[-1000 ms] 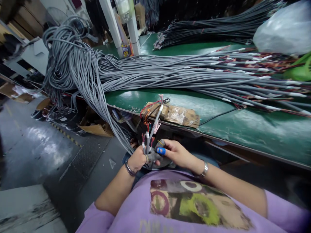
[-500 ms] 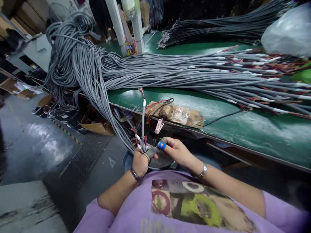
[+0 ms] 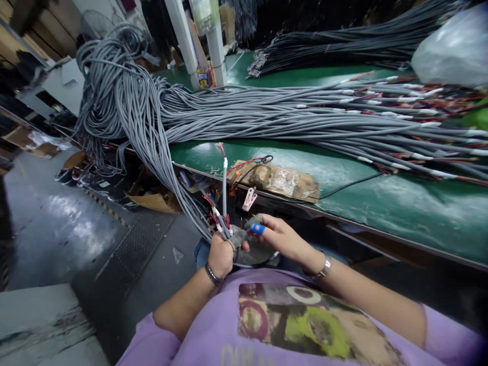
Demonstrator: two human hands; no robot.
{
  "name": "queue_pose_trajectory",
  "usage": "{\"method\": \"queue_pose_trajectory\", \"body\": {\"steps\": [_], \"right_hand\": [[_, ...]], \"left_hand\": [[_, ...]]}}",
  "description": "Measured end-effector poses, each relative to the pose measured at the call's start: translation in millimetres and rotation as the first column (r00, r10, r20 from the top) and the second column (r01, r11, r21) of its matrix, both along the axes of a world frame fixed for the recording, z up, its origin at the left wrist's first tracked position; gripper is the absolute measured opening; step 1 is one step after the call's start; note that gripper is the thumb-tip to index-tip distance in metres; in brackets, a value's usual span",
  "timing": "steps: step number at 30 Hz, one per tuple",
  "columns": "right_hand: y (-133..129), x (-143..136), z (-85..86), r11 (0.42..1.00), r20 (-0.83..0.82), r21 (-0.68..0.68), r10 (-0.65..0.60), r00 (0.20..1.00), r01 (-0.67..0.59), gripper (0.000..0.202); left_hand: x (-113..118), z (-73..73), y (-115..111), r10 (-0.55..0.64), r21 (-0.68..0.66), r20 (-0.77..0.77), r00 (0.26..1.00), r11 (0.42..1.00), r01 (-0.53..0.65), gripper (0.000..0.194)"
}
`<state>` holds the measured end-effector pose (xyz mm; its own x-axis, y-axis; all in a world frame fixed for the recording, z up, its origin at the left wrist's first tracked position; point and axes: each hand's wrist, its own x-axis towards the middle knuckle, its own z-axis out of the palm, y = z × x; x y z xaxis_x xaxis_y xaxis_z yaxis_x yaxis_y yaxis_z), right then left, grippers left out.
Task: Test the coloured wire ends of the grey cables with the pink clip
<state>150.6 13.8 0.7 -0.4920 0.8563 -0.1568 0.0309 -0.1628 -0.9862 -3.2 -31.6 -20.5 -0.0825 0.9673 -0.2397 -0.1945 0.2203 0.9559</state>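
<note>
Several grey cables [image 3: 224,190] with white-taped ends and fanned coloured wires stand up out of my left hand [image 3: 223,254], which is closed around them low in front of my lap. A grey cover wraps its thumb. My right hand [image 3: 280,233] is just to the right, thumb and finger pinched on thin coloured wires [image 3: 248,230] of a cable end. One of its fingertips wears a grey cover, and a blue band [image 3: 257,229] circles the thumb. Beneath both hands is a dark round surface [image 3: 257,253], partly hidden.
Long grey cables [image 3: 267,114] lie across the green table [image 3: 381,208], spilling off its left edge. A taped wooden block [image 3: 285,182] and a pink clothes peg [image 3: 249,199] are at the near edge. Black cables [image 3: 339,48] and a clear plastic bag [image 3: 453,48] lie behind.
My right hand has shifted slightly right and its pinch has turned a little at the wires. My left hand keeps hold of the cables in nearly the same place.
</note>
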Motion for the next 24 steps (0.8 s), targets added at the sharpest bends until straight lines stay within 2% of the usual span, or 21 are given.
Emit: {"method": "queue_pose_trajectory", "body": {"steps": [4, 8, 15, 18, 21, 24], "right_hand": [[2.5, -3.3, 2.8, 0.982, -0.173, -0.113, 0.132, 0.976, -0.153, 0.035], [3.4, -5.9, 0.1, 0.98, -0.196, -0.13, 0.124, 0.973, -0.151, 0.035], [-5.0, -10.5, 0.0, 0.985, -0.241, -0.171, -0.014, 0.97, -0.029, 0.033], [-4.0, -9.9, -4.5, 0.978, -0.246, -0.206, -0.092, 0.965, 0.041, 0.032], [5.0, -5.2, -11.5, 0.939, -0.292, -0.305, -0.249, 0.924, 0.157, 0.031], [18.6, 0.4, -14.6, 0.865, -0.341, -0.479, -0.339, 0.877, 0.148, 0.029]], "left_hand": [[2.5, 4.6, -0.9, -0.068, 0.027, -0.025, 0.997, 0.997, 0.068, 0.035], [4.3, 6.2, -1.3, -0.091, -0.001, -0.029, 0.995, 0.996, 0.091, 0.035], [10.0, 10.9, -1.2, 0.06, -0.086, 0.038, 0.997, 0.995, -0.057, 0.035], [11.2, 14.2, -0.9, 0.076, -0.105, 0.045, 0.996, 0.992, -0.071, 0.035], [8.7, 17.5, 0.5, 0.084, -0.112, 0.093, 0.992, 0.991, -0.073, 0.033], [4.6, 21.2, 3.5, 0.076, -0.125, 0.164, 0.984, 0.991, -0.056, 0.033]]}}
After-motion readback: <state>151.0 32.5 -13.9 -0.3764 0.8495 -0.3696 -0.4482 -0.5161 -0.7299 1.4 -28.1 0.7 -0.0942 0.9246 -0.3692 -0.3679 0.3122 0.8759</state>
